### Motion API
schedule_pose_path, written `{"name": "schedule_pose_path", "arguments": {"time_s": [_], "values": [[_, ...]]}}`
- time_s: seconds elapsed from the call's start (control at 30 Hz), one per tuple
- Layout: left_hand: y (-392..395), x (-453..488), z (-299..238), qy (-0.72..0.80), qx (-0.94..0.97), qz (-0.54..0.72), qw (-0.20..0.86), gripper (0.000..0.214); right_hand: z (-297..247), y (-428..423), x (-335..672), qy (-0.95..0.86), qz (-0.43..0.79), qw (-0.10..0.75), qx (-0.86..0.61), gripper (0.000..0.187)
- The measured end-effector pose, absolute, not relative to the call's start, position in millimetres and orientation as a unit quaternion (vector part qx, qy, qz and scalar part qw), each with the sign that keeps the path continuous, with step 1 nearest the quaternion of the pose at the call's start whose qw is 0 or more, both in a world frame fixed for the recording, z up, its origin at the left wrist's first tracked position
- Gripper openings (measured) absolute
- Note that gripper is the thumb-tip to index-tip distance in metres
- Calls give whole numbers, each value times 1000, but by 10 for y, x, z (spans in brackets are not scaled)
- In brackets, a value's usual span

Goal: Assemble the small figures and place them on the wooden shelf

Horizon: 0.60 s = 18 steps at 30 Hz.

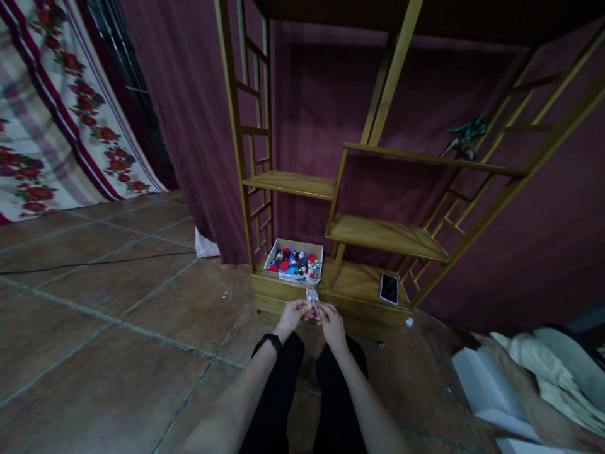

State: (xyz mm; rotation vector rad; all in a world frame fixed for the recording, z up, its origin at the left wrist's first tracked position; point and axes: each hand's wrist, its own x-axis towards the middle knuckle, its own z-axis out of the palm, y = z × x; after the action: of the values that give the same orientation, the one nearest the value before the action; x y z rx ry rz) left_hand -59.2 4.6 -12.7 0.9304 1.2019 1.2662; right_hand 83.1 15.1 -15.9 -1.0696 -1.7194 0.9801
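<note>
Between my two hands is a small clear plastic packet [312, 295], pale and shiny; what is inside it I cannot make out. The fingers of my left hand [297, 311] pinch its left side. On the other side, my right hand [329, 316] pinches it with thumb and fingers. Just beyond them, an open cardboard box [322, 260] sits on the low left shelf. Many small red, blue and black pieces [293, 263] fill it, too small to name one by one.
A wooden shelf unit [378, 236] stands in front of me. On its lower right board lies a phone [389, 288]. A green figurine [467, 137] stands higher up at the right. White boxes [494, 391] and cloth [553, 372] lie at the right. A dark cable [108, 261] crosses the tiled floor.
</note>
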Motion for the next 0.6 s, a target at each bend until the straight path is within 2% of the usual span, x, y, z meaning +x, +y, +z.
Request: {"name": "schedule_pose_path", "arguments": {"time_s": [0.17, 0.27, 0.47, 0.6], "values": [[64, -586, -212, 532, 391, 562, 498, 32, -245, 236, 884, -610, 451, 475, -446, 39], [83, -593, -267, 546, 406, 567, 464, 27, -236, 234, 902, -611, 455, 470, -446, 40], [56, -595, -273, 603, 483, 517, 368, 21, -126, 153, 901, -691, 330, 423, -485, 31], [-11, -584, -177, 627, 527, 474, 323, 21, -72, 132, 906, -702, 295, 397, -512, 29]]}}
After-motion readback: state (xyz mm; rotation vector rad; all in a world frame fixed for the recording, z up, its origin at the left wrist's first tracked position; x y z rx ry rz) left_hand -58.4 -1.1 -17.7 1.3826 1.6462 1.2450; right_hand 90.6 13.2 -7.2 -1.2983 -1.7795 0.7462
